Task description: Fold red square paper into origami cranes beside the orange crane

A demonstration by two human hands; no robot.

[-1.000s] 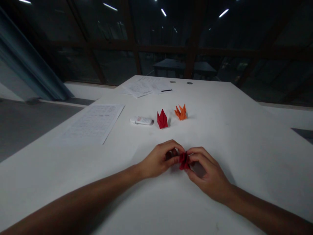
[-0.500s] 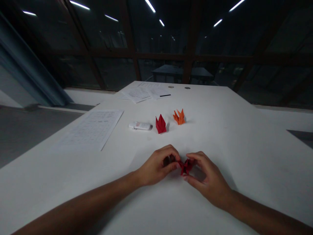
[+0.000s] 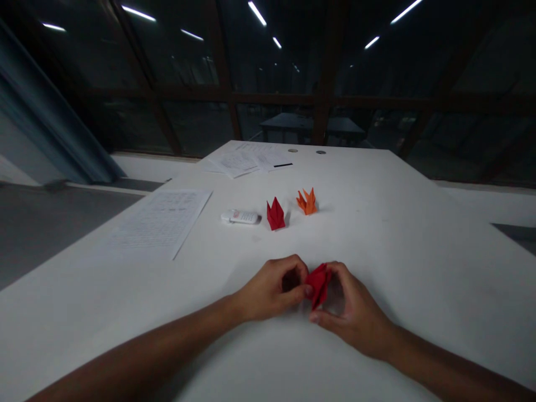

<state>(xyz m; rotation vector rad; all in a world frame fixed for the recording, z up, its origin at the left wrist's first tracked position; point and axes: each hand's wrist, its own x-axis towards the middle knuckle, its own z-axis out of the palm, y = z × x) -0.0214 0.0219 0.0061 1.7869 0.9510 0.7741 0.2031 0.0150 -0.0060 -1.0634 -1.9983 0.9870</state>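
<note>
Between my two hands is a folded red paper origami piece (image 3: 319, 283), held just above the white table. My left hand (image 3: 278, 287) pinches its left side between thumb and bent forefinger. My right hand (image 3: 355, 312) curves round its other side, fingertips against the upper right edge and thumb near the lower tip. Beyond my hands stand a second red origami piece (image 3: 275, 214) with pointed tips and an orange origami piece (image 3: 307, 201) to its right.
A white correction-fluid-like tube (image 3: 240, 217) lies left of the standing red piece. A written sheet (image 3: 154, 223) rests at the table's left, with more papers (image 3: 247, 160) and a black strip (image 3: 283, 164) farther back. Dark windows rise behind the white table (image 3: 419, 268).
The red origami piece in my hands has turned; a broad, brighter flat face now shows where its folds were spread. My left fingers have shifted slightly. The standing pieces stay put.
</note>
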